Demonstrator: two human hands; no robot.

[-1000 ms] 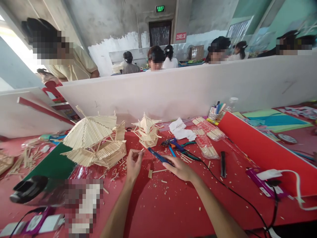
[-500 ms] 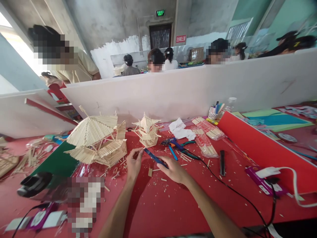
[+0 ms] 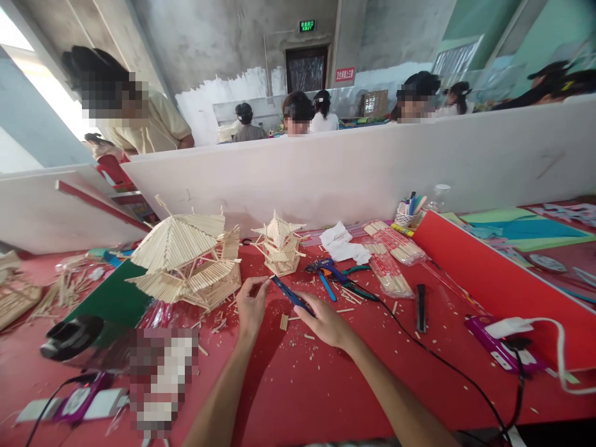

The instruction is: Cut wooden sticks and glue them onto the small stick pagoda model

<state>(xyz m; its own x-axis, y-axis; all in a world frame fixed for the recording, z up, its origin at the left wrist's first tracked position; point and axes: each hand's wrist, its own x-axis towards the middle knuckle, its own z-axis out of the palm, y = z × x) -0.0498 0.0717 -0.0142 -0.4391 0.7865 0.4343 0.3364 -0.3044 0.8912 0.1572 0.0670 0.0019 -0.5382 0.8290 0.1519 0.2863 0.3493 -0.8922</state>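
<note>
My right hand [image 3: 326, 320] is closed around a blue utility knife [image 3: 288, 292], whose front end points up and left. At that end, my left hand [image 3: 251, 304] pinches its thumb and fingers together, holding something too small to make out. Just beyond my hands stands a small pagoda model of wooden sticks [image 3: 279, 245]. A larger stick pavilion [image 3: 190, 257] with a broad slatted roof is to the left. Below the knife lies a little panel of joined sticks [image 3: 284, 321] among scattered scraps on the red table [image 3: 288, 403].
Right of my hands are a glue gun [image 3: 326, 268], green-handled pliers [image 3: 358, 282], white tissue [image 3: 343, 242] and bagged sticks [image 3: 388, 273]. A black cable [image 3: 419, 351] crosses the right side. Power strips [image 3: 505, 344] sit at both sides. A white partition [image 3: 302, 180] runs behind; people are beyond it.
The whole view has shifted slightly, with the scene now a little farther right. My hands keep nearly the same pose around the knife.
</note>
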